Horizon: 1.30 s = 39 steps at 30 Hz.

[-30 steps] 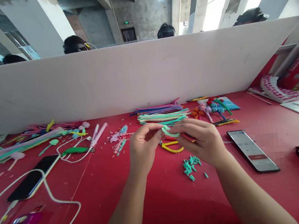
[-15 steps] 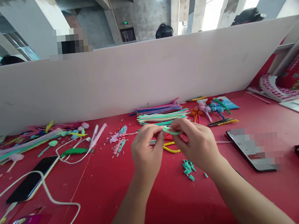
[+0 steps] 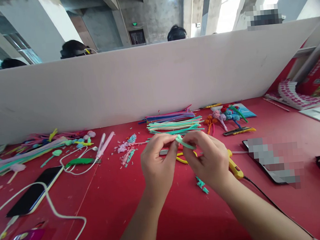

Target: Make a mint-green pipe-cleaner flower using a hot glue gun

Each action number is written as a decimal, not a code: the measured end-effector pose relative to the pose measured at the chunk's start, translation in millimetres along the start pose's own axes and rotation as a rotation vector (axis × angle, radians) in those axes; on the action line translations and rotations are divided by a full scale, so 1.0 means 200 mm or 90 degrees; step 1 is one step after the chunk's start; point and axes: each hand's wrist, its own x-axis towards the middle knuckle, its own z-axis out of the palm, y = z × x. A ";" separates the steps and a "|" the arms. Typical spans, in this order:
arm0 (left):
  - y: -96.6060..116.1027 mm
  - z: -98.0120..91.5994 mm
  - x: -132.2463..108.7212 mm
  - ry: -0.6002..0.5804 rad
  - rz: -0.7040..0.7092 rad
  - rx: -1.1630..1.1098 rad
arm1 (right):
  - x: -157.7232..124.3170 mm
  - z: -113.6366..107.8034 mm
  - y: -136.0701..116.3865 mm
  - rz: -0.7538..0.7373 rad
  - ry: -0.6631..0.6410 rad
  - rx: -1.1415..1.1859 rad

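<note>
Both my hands are raised over the red table (image 3: 129,212), pinching one mint-green pipe cleaner (image 3: 185,143) bent into a loop. My left hand (image 3: 157,164) grips its left end between thumb and fingers. My right hand (image 3: 208,160) pinches the right part, fingers curled. Beneath the hands lie yellow-handled pliers (image 3: 183,158) and a small heap of teal cut bits (image 3: 201,184). A yellow tool with a black cord (image 3: 234,167) shows just right of my right wrist.
A stack of coloured pipe cleaners (image 3: 174,122) lies behind the hands, finished pipe-cleaner flowers (image 3: 227,116) to its right. A phone (image 3: 270,159) lies right, another phone (image 3: 32,194) with a white cable left. A white partition (image 3: 145,80) backs the table; other people's heads show above it.
My hands drew slightly nearer and my right hand turned leftward, working the green loop. The yellow corded tool came into sight as my right hand uncovered it, and most of the teal bits went behind that hand.
</note>
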 end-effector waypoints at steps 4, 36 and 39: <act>0.01 0.00 0.00 -0.009 -0.038 -0.006 | -0.01 0.01 0.00 0.009 0.011 0.000; 0.01 -0.03 0.03 -0.056 -0.168 -0.087 | 0.05 -0.03 0.07 0.022 -0.090 0.021; 0.00 -0.03 0.04 -0.034 -0.194 -0.086 | 0.06 -0.03 0.06 0.003 -0.077 0.035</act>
